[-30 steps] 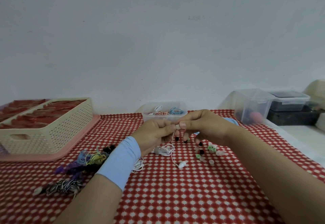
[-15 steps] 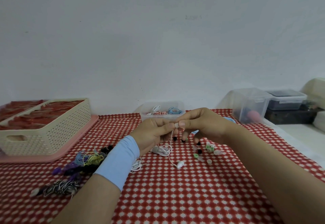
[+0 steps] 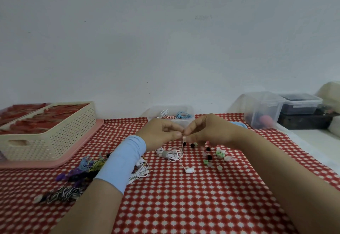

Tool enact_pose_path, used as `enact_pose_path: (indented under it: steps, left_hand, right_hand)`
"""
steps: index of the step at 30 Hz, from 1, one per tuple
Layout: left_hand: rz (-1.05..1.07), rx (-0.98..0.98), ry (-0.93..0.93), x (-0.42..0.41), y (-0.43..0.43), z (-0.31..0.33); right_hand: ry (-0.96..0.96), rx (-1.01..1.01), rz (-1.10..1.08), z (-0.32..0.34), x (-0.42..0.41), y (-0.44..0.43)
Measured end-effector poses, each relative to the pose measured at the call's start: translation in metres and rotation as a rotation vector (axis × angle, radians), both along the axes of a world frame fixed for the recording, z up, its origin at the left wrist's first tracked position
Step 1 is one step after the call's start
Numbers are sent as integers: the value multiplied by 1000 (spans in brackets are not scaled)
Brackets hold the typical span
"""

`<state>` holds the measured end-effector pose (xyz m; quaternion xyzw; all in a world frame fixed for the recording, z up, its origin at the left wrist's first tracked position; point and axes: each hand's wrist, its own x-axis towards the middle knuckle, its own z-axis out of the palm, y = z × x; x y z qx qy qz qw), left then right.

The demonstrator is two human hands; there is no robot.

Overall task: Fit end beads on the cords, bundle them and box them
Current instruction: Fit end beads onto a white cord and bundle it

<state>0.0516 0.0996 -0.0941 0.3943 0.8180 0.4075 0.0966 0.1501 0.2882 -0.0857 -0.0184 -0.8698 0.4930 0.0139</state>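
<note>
Left hand (image 3: 161, 134), right hand (image 3: 211, 132) — both pinching white cord (image 3: 175, 154).

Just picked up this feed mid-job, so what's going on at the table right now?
A person's left hand and right hand meet above the checked tablecloth, both pinching the upper end of a white earphone cord; what sits between the fingertips is hidden. The cord's coil and other earbud lie on the cloth. Loose ear tips, black, green and clear, are scattered beside them. A clear box behind holds bundled cords.
</note>
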Motion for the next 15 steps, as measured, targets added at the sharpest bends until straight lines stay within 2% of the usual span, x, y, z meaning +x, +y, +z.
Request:
enact_pose_path:
  steps: [2,6,7,12,15]
  left_hand:
    - [1,-141,92,-2,-7,7]
    - [-47,-573,129,-5,-17,9]
    - [-58,-629,151,-4,-17,6]
    - [6,-558,201,-8,-16,-2]
    - [9,-512,166,-13,-21,-1]
  right_hand:
    - [-64,137,54,1,-2,-6]
    - [-151,508,158,-4,-7,-20]
    - [-170,564,158,-3,-7,-23]
    - [-270,620,77,1,-3,-39]
    - [-242,714,12,-8,-8,-46]
